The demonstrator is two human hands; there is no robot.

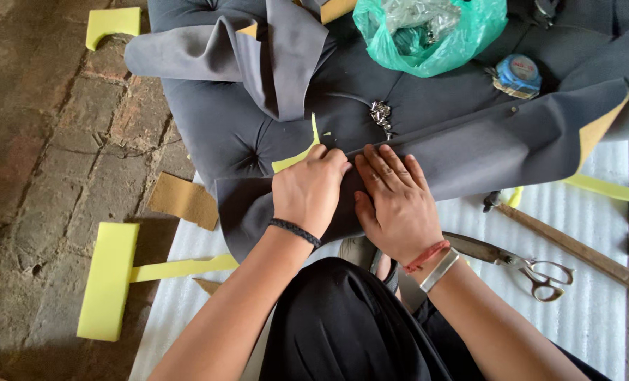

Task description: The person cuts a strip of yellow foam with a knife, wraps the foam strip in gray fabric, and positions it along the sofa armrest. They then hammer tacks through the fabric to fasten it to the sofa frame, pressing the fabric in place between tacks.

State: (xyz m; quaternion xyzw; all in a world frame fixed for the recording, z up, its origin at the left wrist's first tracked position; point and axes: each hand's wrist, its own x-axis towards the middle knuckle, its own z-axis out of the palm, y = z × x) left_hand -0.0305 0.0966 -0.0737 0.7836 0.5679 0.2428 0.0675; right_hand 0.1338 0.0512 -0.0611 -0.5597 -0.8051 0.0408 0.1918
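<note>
Nearby, a green plastic bag [427,39] holds metal bits; both hands [307,190] [395,204] press flat-fingered, holding nothing, on grey fabric [469,152].

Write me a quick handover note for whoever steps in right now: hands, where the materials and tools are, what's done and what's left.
Left hand and right hand: both flat, side by side, pressing the grey fabric edge down; neither grips anything.
Tufted grey cushion lies ahead, a yellow foam strip showing by the left fingers.
Scissors lie right of the right wrist; tape measure and green bag sit on the cushion.
Done: cushion tufted. Left: fabric edges hang loose.
</note>
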